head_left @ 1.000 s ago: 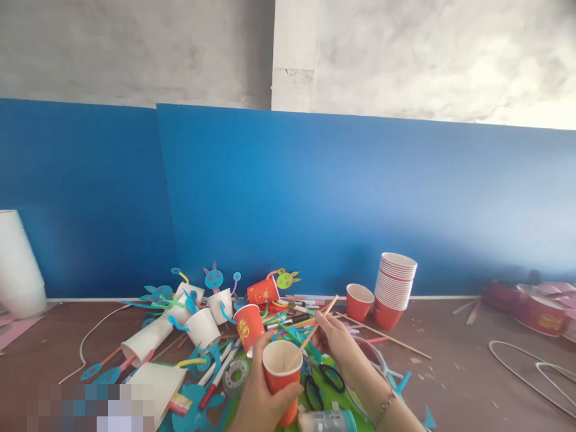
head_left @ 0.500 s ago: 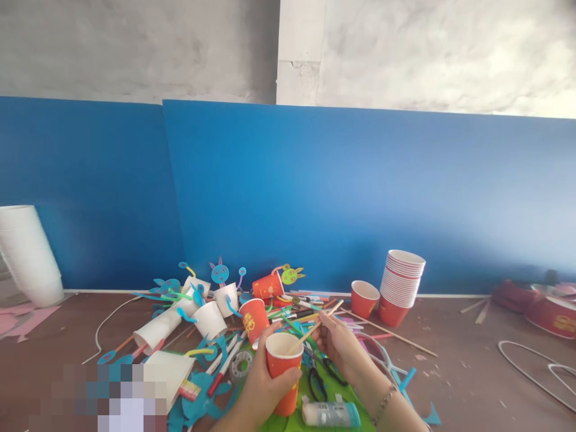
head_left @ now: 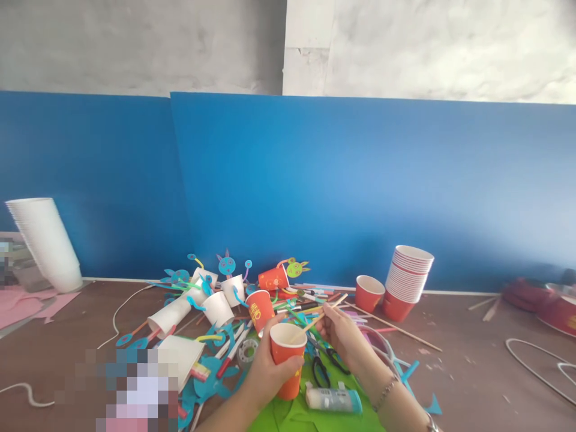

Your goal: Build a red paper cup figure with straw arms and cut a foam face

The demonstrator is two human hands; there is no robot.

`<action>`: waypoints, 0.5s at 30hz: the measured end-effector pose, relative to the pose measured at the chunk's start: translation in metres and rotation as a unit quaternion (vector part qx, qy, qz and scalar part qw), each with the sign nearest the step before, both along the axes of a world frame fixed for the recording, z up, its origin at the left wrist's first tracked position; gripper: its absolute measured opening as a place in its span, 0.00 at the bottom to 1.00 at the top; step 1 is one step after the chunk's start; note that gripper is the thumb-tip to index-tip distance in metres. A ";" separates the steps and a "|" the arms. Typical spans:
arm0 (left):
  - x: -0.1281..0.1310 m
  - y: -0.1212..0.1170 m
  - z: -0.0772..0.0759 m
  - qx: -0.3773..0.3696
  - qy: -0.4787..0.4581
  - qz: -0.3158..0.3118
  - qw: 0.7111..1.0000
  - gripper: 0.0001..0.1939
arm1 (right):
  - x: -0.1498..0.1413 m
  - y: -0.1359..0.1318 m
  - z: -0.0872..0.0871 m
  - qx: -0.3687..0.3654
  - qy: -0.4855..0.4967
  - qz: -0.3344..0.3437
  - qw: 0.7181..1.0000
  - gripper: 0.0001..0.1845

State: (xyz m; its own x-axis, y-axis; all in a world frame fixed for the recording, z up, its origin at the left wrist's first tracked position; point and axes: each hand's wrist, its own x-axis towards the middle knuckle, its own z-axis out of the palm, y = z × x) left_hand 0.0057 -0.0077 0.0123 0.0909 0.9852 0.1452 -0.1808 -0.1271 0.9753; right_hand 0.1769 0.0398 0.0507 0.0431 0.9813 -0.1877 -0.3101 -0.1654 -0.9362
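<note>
My left hand (head_left: 266,367) is wrapped round a red paper cup (head_left: 288,360), which stands upright with its white inside showing. Between the fingers of my right hand (head_left: 338,327) is a thin wooden stick (head_left: 321,316), slanting down so that its lower end is inside the cup. Just right of the cup lie black-handled scissors (head_left: 321,371) and a clear tube with a blue cap (head_left: 333,399), on green paper (head_left: 310,420). A roll of tape (head_left: 247,353) is left of my left hand.
White and red paper cups with blue paper pieces pile up at left, among markers (head_left: 231,354). A tall stack of cups (head_left: 409,279) and a single red cup (head_left: 369,293) stand back right. White cups (head_left: 45,243) lean far left. A blue panel (head_left: 360,180) borders the table.
The view has shifted, so the table's things appear further right and slightly higher. Both hands keep their hold on the cup and the stick, whose lower end stays in the cup.
</note>
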 end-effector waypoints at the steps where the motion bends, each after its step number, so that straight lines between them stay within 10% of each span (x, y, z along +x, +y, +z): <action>1: 0.000 0.000 0.000 0.001 0.004 -0.002 1.000 0.41 | 0.000 0.000 0.000 -0.004 0.004 0.000 1.000 0.16; 15: 0.005 -0.006 -0.004 0.011 -0.012 -0.070 0.997 0.34 | -0.006 -0.005 -0.002 -0.044 0.034 0.014 0.998 0.14</action>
State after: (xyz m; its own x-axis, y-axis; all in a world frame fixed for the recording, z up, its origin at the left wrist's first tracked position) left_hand 0.0108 -0.0135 0.0088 0.2233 0.9598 0.1698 -0.2209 -0.1199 0.9679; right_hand 0.1705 0.0352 0.0488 -0.0001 0.9613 -0.2754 -0.3658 -0.2564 -0.8947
